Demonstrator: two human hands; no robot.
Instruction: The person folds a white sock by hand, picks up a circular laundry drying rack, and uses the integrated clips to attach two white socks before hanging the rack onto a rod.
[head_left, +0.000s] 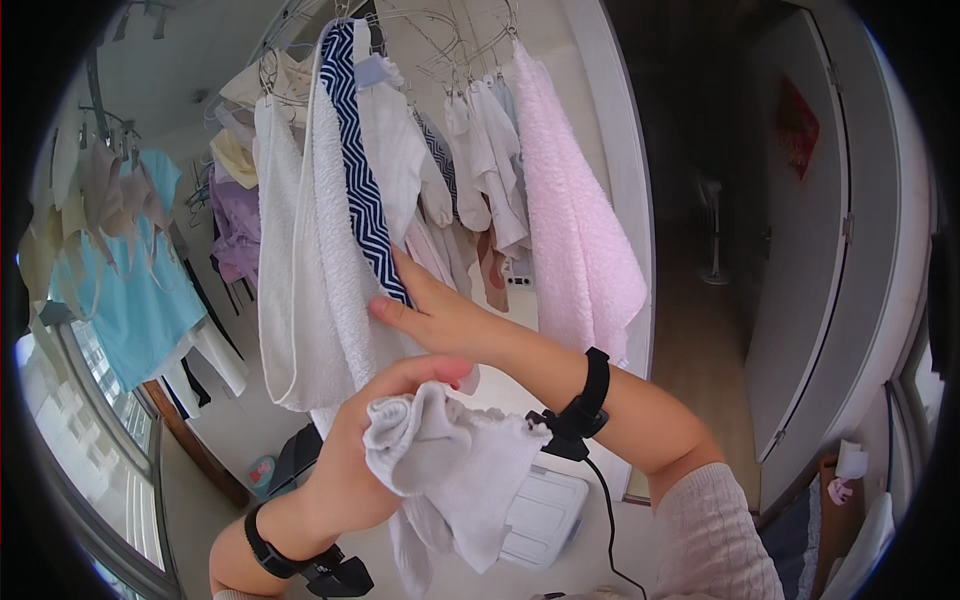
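Note:
My left hand (375, 442), at lower centre, is closed around a bunch of white ribbed socks (480, 472) with frilly edges; their ends dangle below it. My right hand (424, 307) reaches in among the hanging laundry, its thumb on a white terry towel (341, 277) beside the navy-and-white zigzag strip (360, 157). Its other fingers go behind the cloth, so their grip is hidden. The towel hangs from a round metal clip hanger (427, 22). Behind it hang several white socks (465, 165), and a pink fluffy towel (577, 217) hangs to the right.
Turquoise clothing (142, 300) and a purple garment (236, 217) hang at left near a window. On the floor stands a white lidded plastic box (544, 517). An open doorway with a grey door (795, 247) is at right. A black cable (611, 525) trails from my right wrist strap.

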